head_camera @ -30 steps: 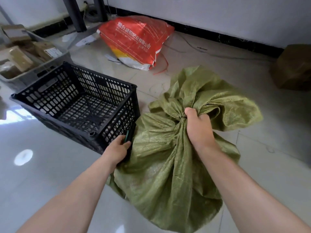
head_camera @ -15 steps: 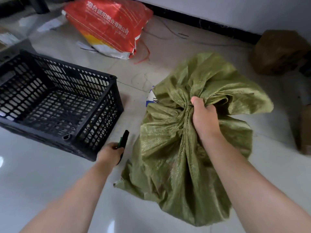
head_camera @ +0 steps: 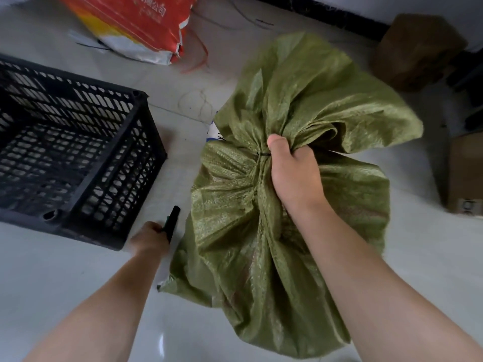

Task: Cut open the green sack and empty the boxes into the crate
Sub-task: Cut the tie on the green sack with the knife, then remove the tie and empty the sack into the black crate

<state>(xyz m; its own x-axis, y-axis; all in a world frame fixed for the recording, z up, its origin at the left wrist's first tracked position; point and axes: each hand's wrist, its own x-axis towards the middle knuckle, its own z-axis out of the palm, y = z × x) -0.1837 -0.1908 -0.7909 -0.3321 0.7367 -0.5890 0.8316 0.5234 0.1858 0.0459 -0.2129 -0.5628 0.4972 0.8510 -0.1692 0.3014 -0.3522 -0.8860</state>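
The green woven sack (head_camera: pixel 235 210) stands full on the pale floor in the middle of the view. Its neck is bunched and bound with a thin black tie (head_camera: pixel 262 154). My right hand (head_camera: pixel 292 173) is shut around that neck just right of the tie. My left hand (head_camera: pixel 151 237) sits low between sack and crate, shut on a dark cutter (head_camera: pixel 171 222) with a green-trimmed handle that points up and away. The black slatted plastic crate (head_camera: pixel 141 142) stands at the left with nothing visible inside. The boxes are hidden inside the sack.
An orange-red printed bag (head_camera: pixel 136 24) lies at the back left with loose strings beside it. Brown cardboard boxes stand at the back right (head_camera: pixel 415 50) and at the right edge (head_camera: pixel 465 173). A dark skirting runs along the far wall.
The view has swung right and down, so the crate sits farther left. My left hand with the cutter has come away from the crate's corner. My right hand keeps its hold on the neck.
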